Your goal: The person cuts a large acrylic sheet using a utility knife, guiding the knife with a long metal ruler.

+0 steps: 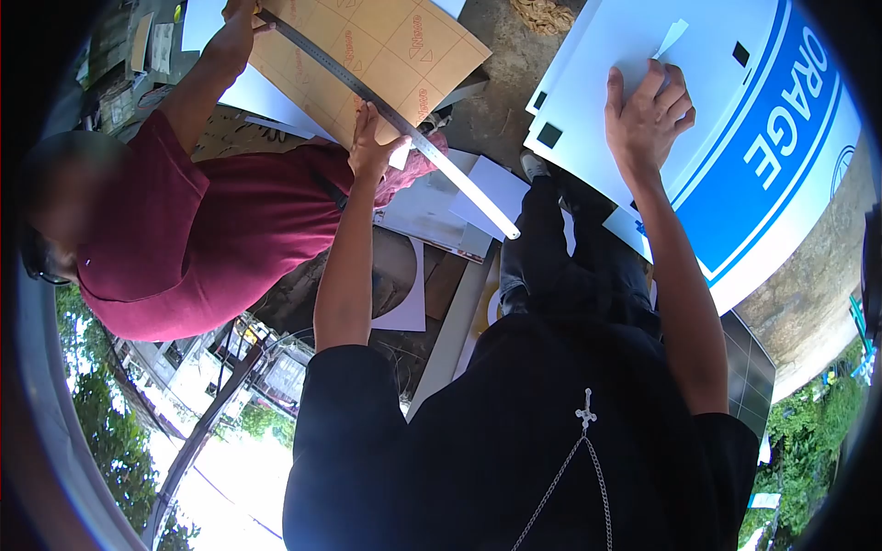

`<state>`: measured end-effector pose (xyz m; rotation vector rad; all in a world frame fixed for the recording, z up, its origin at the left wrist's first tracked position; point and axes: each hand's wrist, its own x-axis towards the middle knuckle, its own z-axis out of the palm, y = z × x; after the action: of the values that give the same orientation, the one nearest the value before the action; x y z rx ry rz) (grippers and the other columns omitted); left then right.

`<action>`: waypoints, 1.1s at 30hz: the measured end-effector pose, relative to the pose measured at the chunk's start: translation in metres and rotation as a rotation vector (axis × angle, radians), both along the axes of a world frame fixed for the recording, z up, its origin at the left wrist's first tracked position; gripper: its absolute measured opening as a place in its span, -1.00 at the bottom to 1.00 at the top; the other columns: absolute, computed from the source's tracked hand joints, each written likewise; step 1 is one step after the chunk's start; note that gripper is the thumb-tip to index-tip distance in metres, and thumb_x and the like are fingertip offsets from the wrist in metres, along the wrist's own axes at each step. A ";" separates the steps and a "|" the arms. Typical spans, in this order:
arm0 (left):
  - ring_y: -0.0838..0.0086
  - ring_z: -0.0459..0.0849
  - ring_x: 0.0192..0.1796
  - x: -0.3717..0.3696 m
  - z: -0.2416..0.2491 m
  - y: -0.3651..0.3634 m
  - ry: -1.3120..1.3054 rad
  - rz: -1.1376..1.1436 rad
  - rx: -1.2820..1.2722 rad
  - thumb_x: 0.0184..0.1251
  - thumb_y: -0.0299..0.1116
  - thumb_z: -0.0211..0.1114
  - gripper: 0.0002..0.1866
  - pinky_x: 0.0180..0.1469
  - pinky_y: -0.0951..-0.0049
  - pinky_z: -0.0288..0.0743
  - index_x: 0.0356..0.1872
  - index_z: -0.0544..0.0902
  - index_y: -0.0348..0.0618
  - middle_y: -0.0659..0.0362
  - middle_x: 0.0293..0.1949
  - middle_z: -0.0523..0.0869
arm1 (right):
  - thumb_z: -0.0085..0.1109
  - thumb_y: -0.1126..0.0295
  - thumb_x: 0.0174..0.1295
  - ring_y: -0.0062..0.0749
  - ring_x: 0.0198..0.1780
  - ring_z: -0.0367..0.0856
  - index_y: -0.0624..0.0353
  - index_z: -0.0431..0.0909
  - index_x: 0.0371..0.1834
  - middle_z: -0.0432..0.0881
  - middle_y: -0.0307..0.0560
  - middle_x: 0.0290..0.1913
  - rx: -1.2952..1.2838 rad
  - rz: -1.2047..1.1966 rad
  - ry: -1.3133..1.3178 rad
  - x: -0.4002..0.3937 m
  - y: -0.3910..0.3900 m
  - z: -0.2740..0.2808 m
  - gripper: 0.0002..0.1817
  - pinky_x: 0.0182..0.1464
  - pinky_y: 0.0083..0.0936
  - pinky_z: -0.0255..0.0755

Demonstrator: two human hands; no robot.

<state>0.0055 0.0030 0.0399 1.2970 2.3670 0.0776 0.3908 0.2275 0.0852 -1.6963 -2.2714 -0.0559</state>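
My left hand lies at the near edge of the brown-papered board, fingers stretched out and thumb apart, touching a long metal ruler. A small white piece shows by its thumb. My right hand rests on a white sheet, thumb apart and fingers loosely bent. A thin white strip lies at its fingertips. Beside it is a blue panel with white letters "ORAGE". The other person's hand is at the ruler's far end.
A person in a dark red shirt leans in from the left. Between the two work surfaces are white sheets and my dark-clothed legs. A rough concrete surface lies at the right. Foliage shows at the lower corners.
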 end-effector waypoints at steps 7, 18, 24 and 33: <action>0.33 0.11 0.61 0.001 0.001 0.000 -0.012 0.024 -0.009 -0.06 0.09 0.59 0.15 0.52 0.32 0.21 0.56 0.17 -0.07 0.11 0.61 0.11 | 0.09 -0.09 0.38 -0.11 0.30 0.20 0.08 0.25 0.22 0.21 0.05 0.20 -0.025 -0.010 -0.008 -0.001 0.000 0.004 -0.42 0.22 0.13 0.15; 0.28 0.17 0.59 0.003 0.002 0.000 -0.025 0.035 0.047 -0.14 -0.04 0.65 0.14 0.53 0.33 0.23 0.53 0.24 -0.16 0.09 0.58 0.18 | 0.11 -0.07 0.38 -0.04 0.30 0.19 0.09 0.25 0.23 0.21 0.09 0.24 -0.044 0.001 -0.035 -0.001 0.000 0.006 -0.42 0.23 0.15 0.15; 0.25 0.18 0.58 0.004 0.004 0.003 -0.009 0.043 0.045 -0.17 -0.03 0.65 0.15 0.52 0.31 0.24 0.51 0.26 -0.18 0.07 0.57 0.20 | 0.10 -0.06 0.38 -0.02 0.27 0.19 0.10 0.24 0.23 0.20 0.10 0.26 -0.047 0.002 -0.027 -0.002 0.000 0.006 -0.42 0.23 0.15 0.14; 0.33 0.15 0.59 0.000 -0.003 -0.003 -0.013 0.049 0.031 -0.14 0.02 0.63 0.16 0.52 0.33 0.24 0.55 0.22 -0.06 0.19 0.59 0.17 | 0.09 -0.07 0.38 -0.01 0.28 0.18 0.11 0.23 0.24 0.20 0.10 0.26 -0.060 0.002 -0.038 -0.001 0.000 0.005 -0.41 0.23 0.16 0.13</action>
<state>0.0060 0.0003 0.0365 1.2485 2.3963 0.1378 0.3901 0.2274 0.0897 -1.7364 -2.3243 -0.0197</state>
